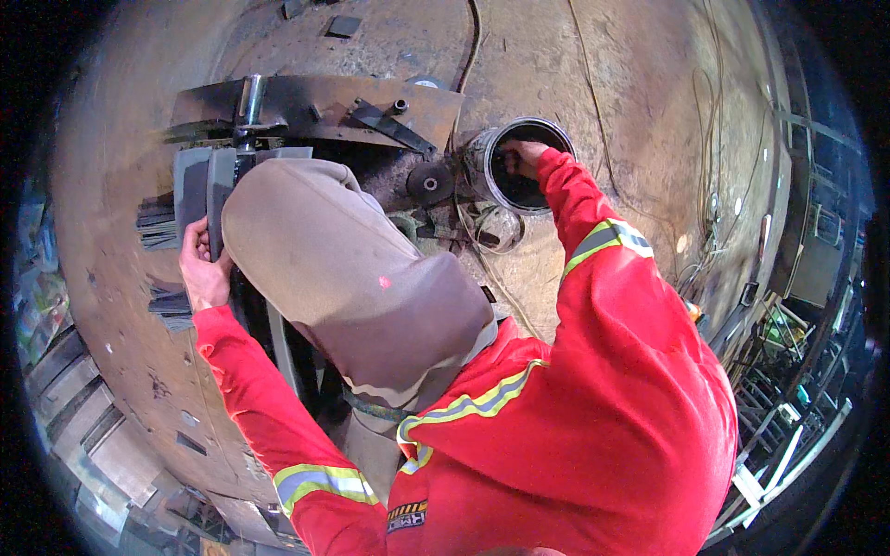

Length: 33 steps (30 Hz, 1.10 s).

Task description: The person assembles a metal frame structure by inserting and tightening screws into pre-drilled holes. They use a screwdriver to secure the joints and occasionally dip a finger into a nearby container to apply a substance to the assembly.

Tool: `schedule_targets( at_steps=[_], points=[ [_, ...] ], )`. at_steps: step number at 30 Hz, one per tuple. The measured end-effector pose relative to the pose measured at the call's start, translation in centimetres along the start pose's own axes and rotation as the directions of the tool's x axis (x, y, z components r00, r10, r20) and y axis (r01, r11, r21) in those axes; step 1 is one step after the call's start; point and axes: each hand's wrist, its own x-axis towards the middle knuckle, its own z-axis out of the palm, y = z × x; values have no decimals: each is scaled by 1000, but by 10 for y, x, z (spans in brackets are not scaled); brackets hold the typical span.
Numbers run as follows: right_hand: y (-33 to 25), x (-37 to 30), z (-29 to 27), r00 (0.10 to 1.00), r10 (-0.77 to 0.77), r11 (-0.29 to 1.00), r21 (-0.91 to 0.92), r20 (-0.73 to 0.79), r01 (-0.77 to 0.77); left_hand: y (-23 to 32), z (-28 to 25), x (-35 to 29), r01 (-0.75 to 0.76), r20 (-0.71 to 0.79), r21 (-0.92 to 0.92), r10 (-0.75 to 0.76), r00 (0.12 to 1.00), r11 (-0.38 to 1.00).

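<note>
My left hand [206, 269] is closed around the near end of a flat grey metal plate [193, 190], its thumb along the right edge. Beside that plate stands another grey plate [221, 185], next to a dark upright part with a shiny metal rod [250, 97]. My right hand [526, 159] reaches into a round dark bucket [491, 190]. Its fingers are curled, and shadow inside the bucket hides whatever they hold. My bent knee, in grey-brown trousers, lies between the two hands.
A curved rusty plate [320, 97] lies ahead with a dark flat bar [389, 127] on it. A black disc [429, 183] sits left of the bucket. Stacks of thin grey plates [158, 225] lie at the left. Cables [593, 93] cross the rusty floor; metal frames [779, 445] stand at the right.
</note>
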Motion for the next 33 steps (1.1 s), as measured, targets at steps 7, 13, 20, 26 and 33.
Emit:
schedule_targets(
  at_steps=[7, 13, 20, 26, 33],
  points=[
    [-5, -18, -6, 961, -195, 168, -959, 196, 229, -4, 2, 0, -15, 6, -51, 16, 1000, 999],
    [3, -22, 11, 919, -220, 457, -867, -327, -199, -12, 0, 4, 5, 3, -31, -5, 1000, 1000],
    [2, -17, 21, 909, -282, 388, -903, -308, -185, -15, -8, 2, 29, 15, 11, -29, 999, 1000],
    [41, 61, -58, 874, -143, 950, -313, -465, -11, -10, 9, 9, 19, 15, -94, -18, 1000, 995],
    [6, 3, 17, 961, -194, 968, 121, -195, 220, -4, -6, -2, 13, -25, 24, -13, 1000, 1000]
  ],
)
